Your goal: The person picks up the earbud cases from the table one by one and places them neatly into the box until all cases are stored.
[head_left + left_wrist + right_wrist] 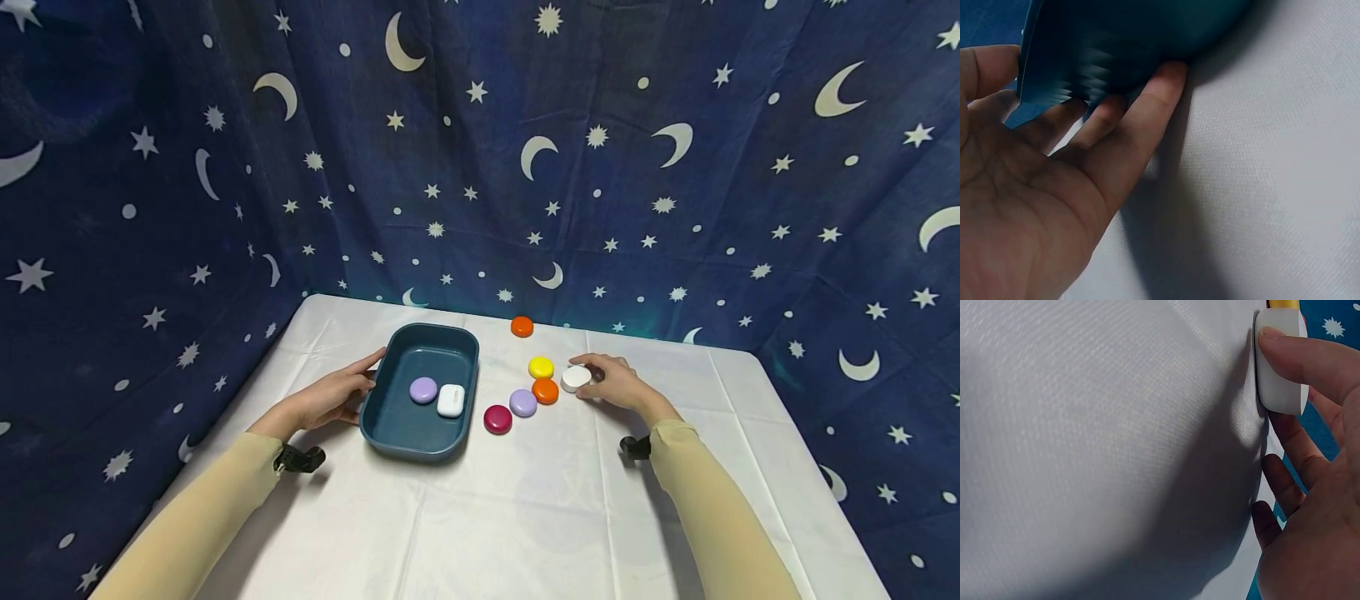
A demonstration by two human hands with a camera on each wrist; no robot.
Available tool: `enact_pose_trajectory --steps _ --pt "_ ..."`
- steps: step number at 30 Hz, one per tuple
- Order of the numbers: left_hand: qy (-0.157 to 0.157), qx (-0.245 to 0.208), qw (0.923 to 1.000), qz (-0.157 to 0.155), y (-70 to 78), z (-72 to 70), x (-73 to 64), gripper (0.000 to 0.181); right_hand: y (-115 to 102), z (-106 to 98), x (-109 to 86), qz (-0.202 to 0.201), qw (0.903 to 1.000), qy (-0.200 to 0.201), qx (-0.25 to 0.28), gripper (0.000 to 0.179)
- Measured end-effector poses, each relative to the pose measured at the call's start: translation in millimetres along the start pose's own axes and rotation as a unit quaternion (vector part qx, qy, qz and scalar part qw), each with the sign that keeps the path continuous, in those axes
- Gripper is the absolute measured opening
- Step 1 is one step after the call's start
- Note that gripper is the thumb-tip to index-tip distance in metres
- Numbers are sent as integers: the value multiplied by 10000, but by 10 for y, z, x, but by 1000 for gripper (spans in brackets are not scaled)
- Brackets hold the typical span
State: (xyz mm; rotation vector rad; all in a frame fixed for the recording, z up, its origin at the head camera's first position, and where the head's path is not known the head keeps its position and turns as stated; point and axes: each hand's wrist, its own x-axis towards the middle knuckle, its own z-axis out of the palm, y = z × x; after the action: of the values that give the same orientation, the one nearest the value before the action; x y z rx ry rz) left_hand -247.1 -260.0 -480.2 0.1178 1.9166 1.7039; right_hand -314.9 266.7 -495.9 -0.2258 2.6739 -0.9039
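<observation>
Head: white piece lies between right fingers.

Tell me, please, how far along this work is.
Apparently done: one lilac piece and a white squarish piece lie in the blue tray. In hand: the right hand pinches a white round piece outside the tray; the left hand touches the tray's side. Seemingly left: a yellow piece, a far orange piece, a near orange piece, another lilac piece and a crimson piece, all on the white cloth.
</observation>
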Motion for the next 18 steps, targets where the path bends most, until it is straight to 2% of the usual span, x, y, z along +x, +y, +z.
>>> enact_pose_trajectory --steps 18 --pt "-36 46 10000 30 9 -6 11 74 36 0 -30 -172 9998 45 93 57"
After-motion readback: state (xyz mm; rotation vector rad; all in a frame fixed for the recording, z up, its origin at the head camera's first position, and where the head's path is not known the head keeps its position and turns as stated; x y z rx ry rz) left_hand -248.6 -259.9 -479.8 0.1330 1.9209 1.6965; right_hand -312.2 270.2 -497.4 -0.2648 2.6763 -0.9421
